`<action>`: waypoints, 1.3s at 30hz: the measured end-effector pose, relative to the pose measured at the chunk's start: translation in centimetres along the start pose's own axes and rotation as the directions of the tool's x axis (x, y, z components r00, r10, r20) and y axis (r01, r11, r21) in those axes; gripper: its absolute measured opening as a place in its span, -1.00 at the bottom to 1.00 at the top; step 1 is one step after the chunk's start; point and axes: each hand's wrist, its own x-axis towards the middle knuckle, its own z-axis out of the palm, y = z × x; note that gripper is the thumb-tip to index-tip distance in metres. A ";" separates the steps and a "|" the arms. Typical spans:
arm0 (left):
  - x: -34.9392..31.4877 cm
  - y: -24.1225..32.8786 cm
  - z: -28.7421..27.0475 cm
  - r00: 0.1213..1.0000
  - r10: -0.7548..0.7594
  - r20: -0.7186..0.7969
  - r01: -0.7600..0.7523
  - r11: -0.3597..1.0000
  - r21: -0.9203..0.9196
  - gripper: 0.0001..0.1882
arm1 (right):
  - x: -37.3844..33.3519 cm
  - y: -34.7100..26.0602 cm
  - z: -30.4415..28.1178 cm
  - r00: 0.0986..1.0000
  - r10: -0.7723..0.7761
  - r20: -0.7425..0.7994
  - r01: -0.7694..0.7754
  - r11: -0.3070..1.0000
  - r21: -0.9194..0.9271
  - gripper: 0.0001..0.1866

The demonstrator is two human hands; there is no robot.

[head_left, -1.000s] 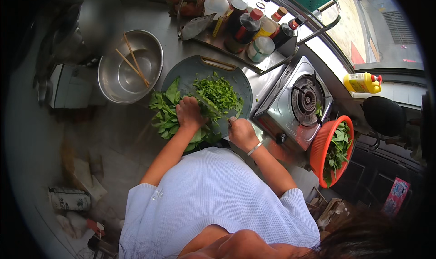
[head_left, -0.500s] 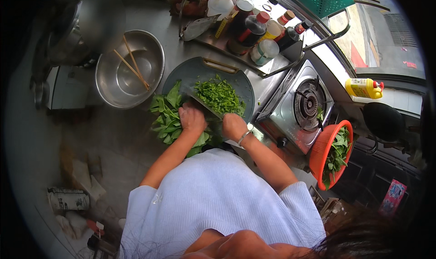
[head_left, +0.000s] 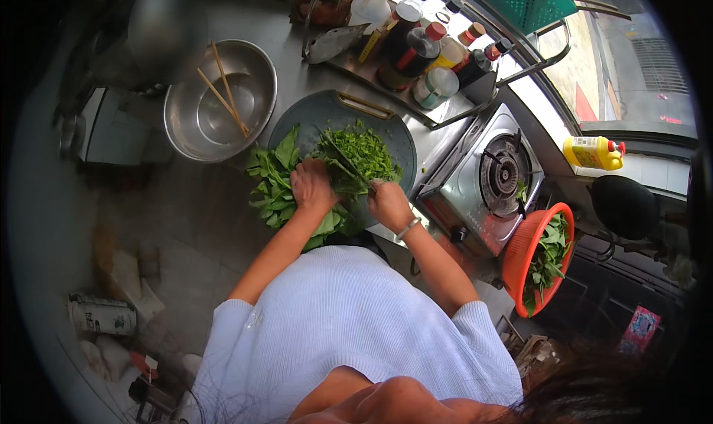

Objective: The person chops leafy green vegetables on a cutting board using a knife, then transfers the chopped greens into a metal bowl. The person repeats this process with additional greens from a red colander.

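Note:
My left hand (head_left: 313, 186) is closed over a bunch of leafy greens (head_left: 273, 182), whose leaves spread past the left side of the round grey cutting board (head_left: 297, 119). In my right hand (head_left: 390, 203) is the handle of a knife, mostly hidden by the fingers. The knife blade (head_left: 344, 156) slants up and left from that hand, close beside my left fingers. Beyond the blade lies a heap of chopped greens (head_left: 368, 147) on the board.
A steel bowl (head_left: 178, 123) with chopsticks (head_left: 223, 102) stands left of the board. To the right are a gas stove (head_left: 469, 193) and an orange basket (head_left: 520, 254) of greens. Several bottles (head_left: 408, 57) crowd a rack behind. A yellow bottle (head_left: 587, 153) sits on the sill.
The knife blade has tilted, showing more of its face beside the chopped heap. My right hand has shifted slightly right. My left hand still presses the greens, and the whole view has moved a little.

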 end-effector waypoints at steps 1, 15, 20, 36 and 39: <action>-0.2 0.1 -0.2 0.999 -0.034 0.036 0.033 0.999 0.014 -0.22 | -1.4 -0.9 -0.9 1.000 0.022 0.008 -0.022 1.000 -0.007 -0.85; -2.1 0.7 -2.1 0.999 -0.039 0.014 0.036 0.985 0.166 -0.03 | -3.4 -1.0 0.2 0.995 0.069 0.074 -0.062 0.994 -0.093 -0.92; -0.6 -0.3 -0.1 0.990 0.022 0.142 -0.053 0.973 0.223 -0.11 | -1.3 -0.8 -0.4 0.981 0.046 0.186 -0.021 0.991 -0.131 -0.91; -0.2 -1.8 -0.6 0.997 0.060 0.043 -0.061 0.998 0.028 -0.20 | 3.5 2.9 2.8 0.994 -0.047 0.100 0.044 0.998 0.033 -0.88; -0.1 -2.4 -1.1 0.997 0.039 0.060 -0.032 0.993 -0.116 -0.12 | 2.1 2.7 0.7 0.998 -0.028 0.061 0.019 0.988 0.151 -0.86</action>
